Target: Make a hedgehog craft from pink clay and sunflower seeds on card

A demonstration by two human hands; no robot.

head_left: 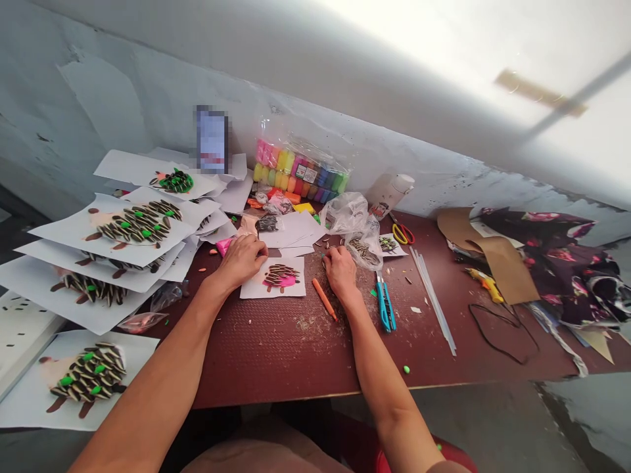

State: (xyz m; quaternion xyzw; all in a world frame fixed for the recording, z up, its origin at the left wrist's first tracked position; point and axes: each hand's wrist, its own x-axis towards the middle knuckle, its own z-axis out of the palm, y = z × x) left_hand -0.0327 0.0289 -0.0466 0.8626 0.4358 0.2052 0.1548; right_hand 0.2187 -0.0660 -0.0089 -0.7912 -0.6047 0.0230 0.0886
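A small white paper card (250, 287) lies on the dark red table, carrying a hedgehog picture (280, 277) with a pink clay body and rows of striped sunflower seeds. My left hand (243, 258) rests at the card's upper left corner, fingers curled together; what is under the fingertips is hidden. Right of the card, my right hand (340, 268) is closed with its fingertips low by some loose seeds; whatever it pinches is too small to make out. Between card and right hand lies an orange stick-shaped tool (324, 299). A blue utility knife (385, 303) is right of my right wrist.
Stacked papers with seed hedgehogs (133, 223) rise at the left. Behind are a pack of coloured clay (300, 171), a clear bag of seeds (363, 248) and a white bottle (392, 196). Scissors (403, 232), glue sticks (434, 302) and a yellow glue gun (487, 284) lie rightward.
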